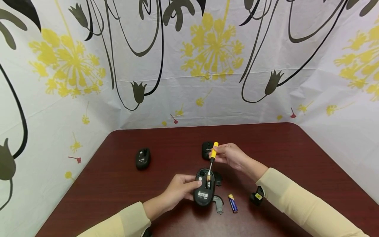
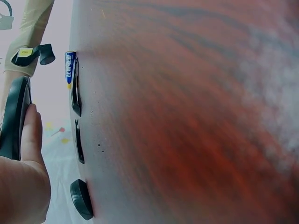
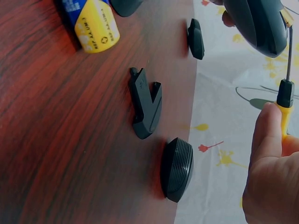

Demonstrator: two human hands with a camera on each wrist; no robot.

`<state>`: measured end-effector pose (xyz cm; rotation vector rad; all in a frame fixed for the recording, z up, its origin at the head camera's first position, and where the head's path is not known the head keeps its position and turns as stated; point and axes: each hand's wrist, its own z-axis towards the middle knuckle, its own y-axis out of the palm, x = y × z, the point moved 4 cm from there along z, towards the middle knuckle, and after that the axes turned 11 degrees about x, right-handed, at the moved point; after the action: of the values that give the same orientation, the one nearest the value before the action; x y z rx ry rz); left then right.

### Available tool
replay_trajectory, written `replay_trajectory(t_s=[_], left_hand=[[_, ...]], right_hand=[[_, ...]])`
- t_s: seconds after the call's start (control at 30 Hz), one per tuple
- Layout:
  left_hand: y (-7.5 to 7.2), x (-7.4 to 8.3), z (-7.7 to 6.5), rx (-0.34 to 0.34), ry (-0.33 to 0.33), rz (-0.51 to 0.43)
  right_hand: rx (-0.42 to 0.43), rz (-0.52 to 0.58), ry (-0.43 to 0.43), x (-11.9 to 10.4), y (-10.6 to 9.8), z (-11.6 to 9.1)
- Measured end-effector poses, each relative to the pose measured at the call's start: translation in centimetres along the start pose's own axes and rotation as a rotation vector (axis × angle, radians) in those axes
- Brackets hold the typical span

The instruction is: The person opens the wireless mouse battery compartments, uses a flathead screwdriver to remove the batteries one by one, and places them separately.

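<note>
My left hand [image 1: 183, 187] grips a black computer mouse [image 1: 202, 196], underside facing up, thumb over its edge. Its battery compartment is uncovered, and a battery [image 1: 208, 177] with a copper-coloured end lies inside. The yellow-handled screwdriver [image 1: 214, 153] is pinched in my right hand [image 1: 229, 155], its shaft pointing down. Its tip is at the battery's end in the compartment; whether they touch I cannot tell. In the left wrist view the mouse [image 2: 14, 119] shows edge-on, raised off the table. The right wrist view shows the screwdriver's black collar [image 3: 285, 93] by the mouse [image 3: 261, 25].
A loose blue and yellow battery [image 1: 233, 203] lies right of the held mouse, near a grey battery cover [image 1: 219, 204]. A black cover [image 1: 218, 178] sits just behind. Other mice rest at the left [image 1: 143, 158] and beyond my right hand [image 1: 206, 150]. Patterned fabric [image 1: 189, 108] hangs behind the table.
</note>
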<state>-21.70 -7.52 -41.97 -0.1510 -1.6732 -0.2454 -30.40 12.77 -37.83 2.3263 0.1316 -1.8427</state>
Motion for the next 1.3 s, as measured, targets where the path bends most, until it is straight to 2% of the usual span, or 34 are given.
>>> replay_trajectory(t_s=[0.47, 0.83, 1.03, 1.3], left_hand=[[0.1, -0.1, 0.0, -0.017, -0.006, 0.004], [0.0, 0.0, 0.0, -0.025, -0.013, -0.013], [-0.1, 0.0, 0.0, -0.023, 0.000, -0.017], [-0.3, 0.1, 0.0, -0.014, 0.007, -0.021]], right_hand=[[-0.001, 0.029, 0.001, -0.2, -0.2, -0.1], [-0.020, 0.095, -0.043, -1.7, -0.5, -0.6], [-0.012, 0.104, -0.090, -3.0, -1.4, -0.9], [0.054, 0.082, -0.129, -4.1, -3.4, -0.9]])
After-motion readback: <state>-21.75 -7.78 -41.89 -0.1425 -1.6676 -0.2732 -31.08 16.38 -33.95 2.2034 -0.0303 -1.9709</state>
